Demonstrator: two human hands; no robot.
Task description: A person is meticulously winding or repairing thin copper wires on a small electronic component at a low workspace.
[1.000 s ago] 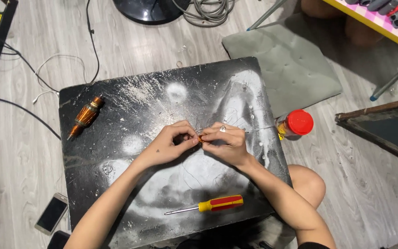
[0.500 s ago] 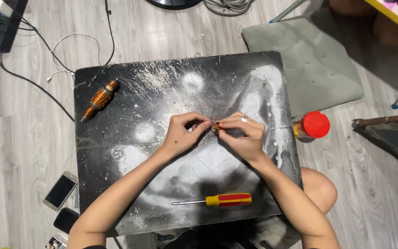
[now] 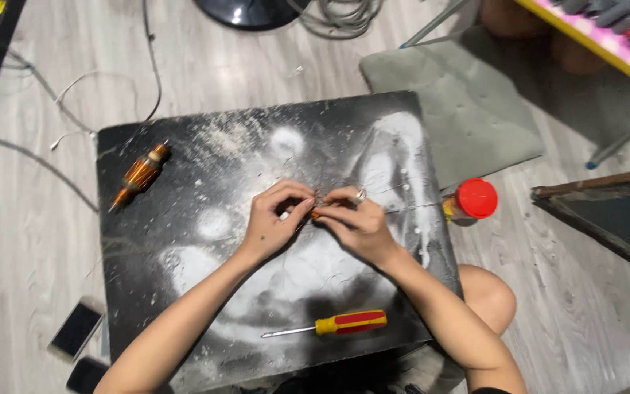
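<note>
Copper-coloured small part [image 3: 316, 214], pinched between fingertips of left hand [image 3: 275, 222] and right hand [image 3: 355, 225] at mid-desk [image 3: 184, 248] (hands equally near), its long axis too hidden to tell.

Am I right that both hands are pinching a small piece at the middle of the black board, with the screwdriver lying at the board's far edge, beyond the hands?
Not quite. The head view shows the screwdriver at the near edge of the black board, on the person's side of the hands. The rest holds: the left hand and right hand pinch a small piece at the middle.
</note>
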